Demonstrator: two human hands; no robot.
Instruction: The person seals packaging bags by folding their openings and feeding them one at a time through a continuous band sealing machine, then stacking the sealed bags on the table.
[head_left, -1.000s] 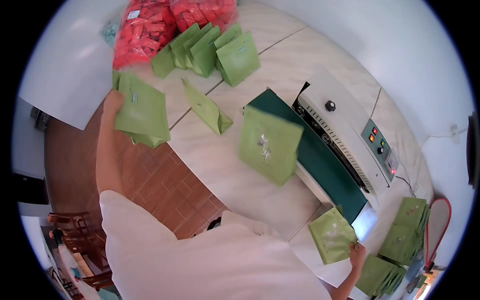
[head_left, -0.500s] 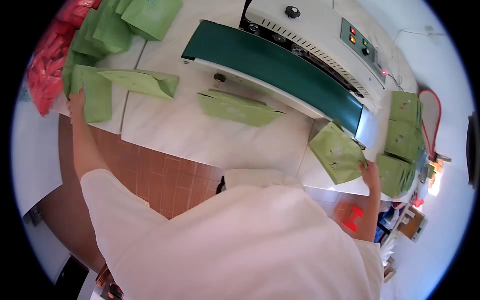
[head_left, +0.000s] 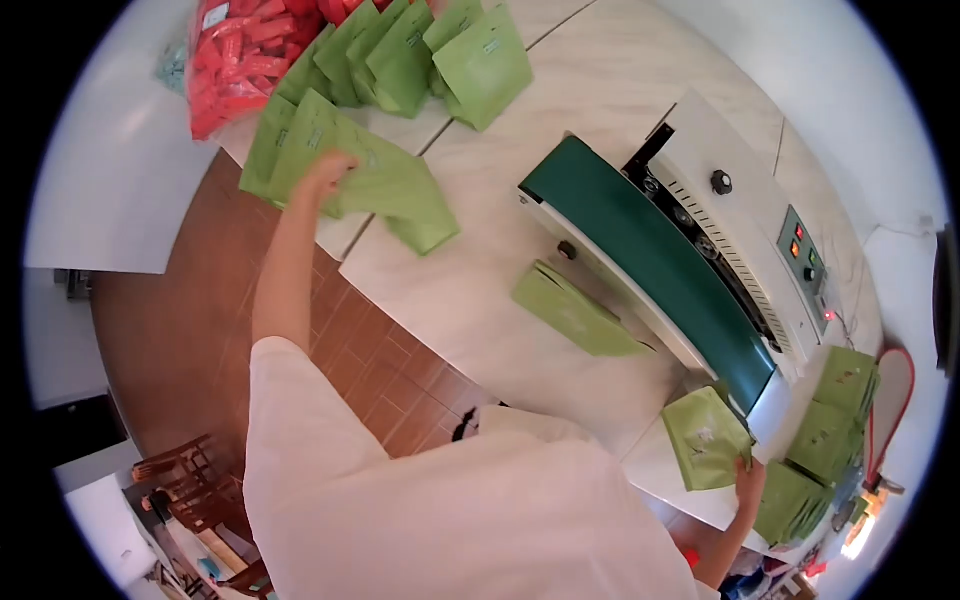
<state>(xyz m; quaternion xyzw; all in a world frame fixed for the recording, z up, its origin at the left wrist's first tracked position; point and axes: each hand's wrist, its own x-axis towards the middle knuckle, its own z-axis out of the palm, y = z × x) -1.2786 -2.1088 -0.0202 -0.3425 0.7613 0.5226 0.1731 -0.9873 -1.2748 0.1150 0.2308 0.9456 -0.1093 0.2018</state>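
Over the left group of pouches, my left hand is closed, its curled fingers at the upper part of a green pouch slanting toward the table's front edge. The fingertips are partly hidden. At the belt's near end, my right hand pinches the lower right edge of another green pouch. Between the two hands, a third green pouch rests on its own beside the sealing machine. That band sealer has a dark green conveyor belt and a white housing.
Several green pouches stand in a row at the back left, beside a clear bag of red packets. Stacked green pouches sit at the right end. The control panel has lit switches. Brown floor tiles show below the table edge.
The view has swung left. My left hand has moved from the side of a pouch to the slanting one, which has shifted against the others. My right hand keeps its pouch near the belt's end.
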